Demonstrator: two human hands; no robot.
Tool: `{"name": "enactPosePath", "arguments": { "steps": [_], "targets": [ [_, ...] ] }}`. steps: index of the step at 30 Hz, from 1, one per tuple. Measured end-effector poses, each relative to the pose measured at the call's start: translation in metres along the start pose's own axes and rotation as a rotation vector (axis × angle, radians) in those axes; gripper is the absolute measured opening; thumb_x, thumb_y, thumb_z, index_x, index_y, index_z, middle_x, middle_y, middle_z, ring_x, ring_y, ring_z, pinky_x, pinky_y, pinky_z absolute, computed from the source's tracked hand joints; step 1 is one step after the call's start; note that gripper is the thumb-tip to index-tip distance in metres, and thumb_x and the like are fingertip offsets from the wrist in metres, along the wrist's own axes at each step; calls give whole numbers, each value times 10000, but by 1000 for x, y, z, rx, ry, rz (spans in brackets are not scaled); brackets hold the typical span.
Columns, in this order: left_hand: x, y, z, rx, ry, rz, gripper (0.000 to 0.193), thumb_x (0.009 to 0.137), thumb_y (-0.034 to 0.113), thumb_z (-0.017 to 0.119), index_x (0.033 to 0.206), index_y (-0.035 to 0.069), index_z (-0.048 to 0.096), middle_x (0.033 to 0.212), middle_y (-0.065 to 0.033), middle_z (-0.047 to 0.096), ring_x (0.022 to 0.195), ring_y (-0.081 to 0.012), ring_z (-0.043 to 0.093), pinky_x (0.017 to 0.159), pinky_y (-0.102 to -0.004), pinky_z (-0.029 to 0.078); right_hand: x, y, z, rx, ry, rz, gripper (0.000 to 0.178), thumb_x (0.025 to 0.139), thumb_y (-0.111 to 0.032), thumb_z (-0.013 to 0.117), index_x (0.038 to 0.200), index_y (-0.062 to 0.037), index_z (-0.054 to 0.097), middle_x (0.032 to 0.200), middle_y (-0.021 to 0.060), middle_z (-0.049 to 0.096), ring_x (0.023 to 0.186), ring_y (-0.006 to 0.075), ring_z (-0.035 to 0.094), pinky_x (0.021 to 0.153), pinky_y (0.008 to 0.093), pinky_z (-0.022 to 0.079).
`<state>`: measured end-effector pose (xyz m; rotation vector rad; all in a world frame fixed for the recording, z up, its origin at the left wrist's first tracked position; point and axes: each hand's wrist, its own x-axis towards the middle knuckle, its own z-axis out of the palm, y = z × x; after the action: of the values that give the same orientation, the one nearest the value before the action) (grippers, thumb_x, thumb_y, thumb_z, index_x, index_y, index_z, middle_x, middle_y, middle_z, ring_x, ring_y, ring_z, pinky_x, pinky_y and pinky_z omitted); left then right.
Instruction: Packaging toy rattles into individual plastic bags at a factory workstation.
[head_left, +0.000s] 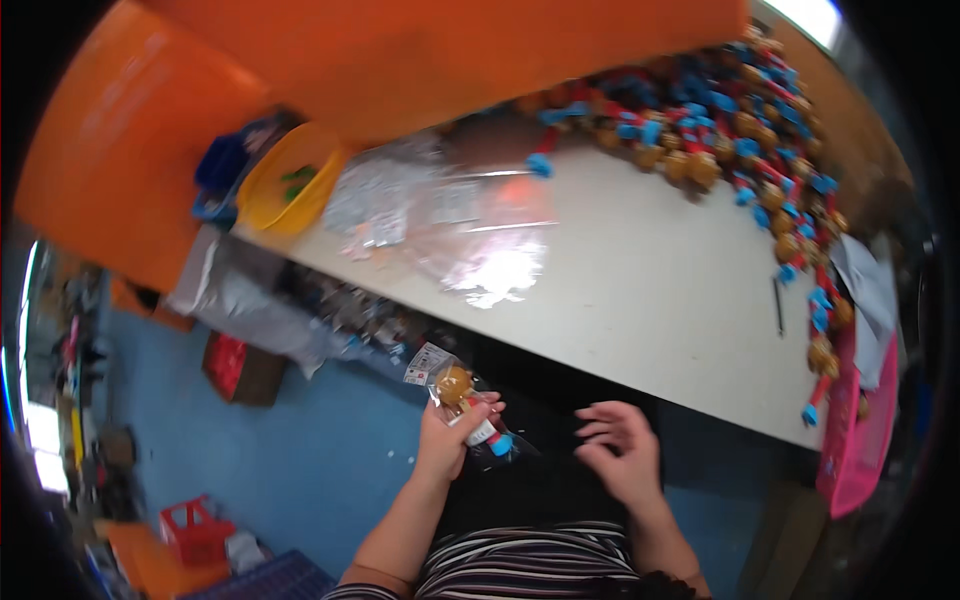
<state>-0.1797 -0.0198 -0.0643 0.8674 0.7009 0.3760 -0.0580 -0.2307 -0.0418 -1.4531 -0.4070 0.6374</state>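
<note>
My left hand (pixel 446 436) is closed around a bagged toy (pixel 455 385) in front of my lap. The clear bag shows a golden-brown round head, a red middle and a blue end, with a white printed card at its top. To the right, my right hand (pixel 622 450) hangs in the air beside the table edge, fingers loosely apart and nothing in them. A large heap of similar loose toys (pixel 700 165), brown, red and blue, lies at the far right of the white table (pixel 640 300).
Clear plastic bags (pixel 490 225) lie on the table's left half, near a yellow basket (pixel 290 180) and a blue bin (pixel 222 165). A pink basket (pixel 862 430) hugs the right edge. Below the left edge, a large open sack (pixel 250 300) stands near a box with red contents (pixel 232 365).
</note>
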Motion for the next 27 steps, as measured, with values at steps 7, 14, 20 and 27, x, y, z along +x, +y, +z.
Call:
{"name": "enactPosePath", "arguments": {
  "steps": [7,14,20,27],
  "targets": [
    [103,-3,-154,-97,249,-43,247,888,84,662,1113,13,589,1012,-132,677,920,-238,684,739,-363,580,20,-10,-32,0,166,-23,174,896,44,595,1070,32,582,990,127,675,853,137,633,786,255,512],
    [273,118,-266,-231,297,398,440,966,367,544,1338,148,458,1217,-60,597,1086,-277,592,977,-430,469,26,-33,5,-85,65,-66,58,890,23,625,941,29,652,906,81,698,807,101,645,748,226,515],
    [197,69,-137,-47,915,808,292,962,152,570,1189,-19,503,1125,-104,609,995,-161,585,853,-264,482,18,-22,-28,-159,310,-27,30,915,7,604,925,30,622,878,110,691,766,130,644,722,256,527],
    [138,100,51,701,98,779,249,903,39,611,1147,-2,582,1103,-137,610,1058,-221,588,934,-321,458,111,-43,-17,10,141,-34,106,957,-91,586,945,10,618,846,85,670,682,119,624,605,227,497]
  ]
}}
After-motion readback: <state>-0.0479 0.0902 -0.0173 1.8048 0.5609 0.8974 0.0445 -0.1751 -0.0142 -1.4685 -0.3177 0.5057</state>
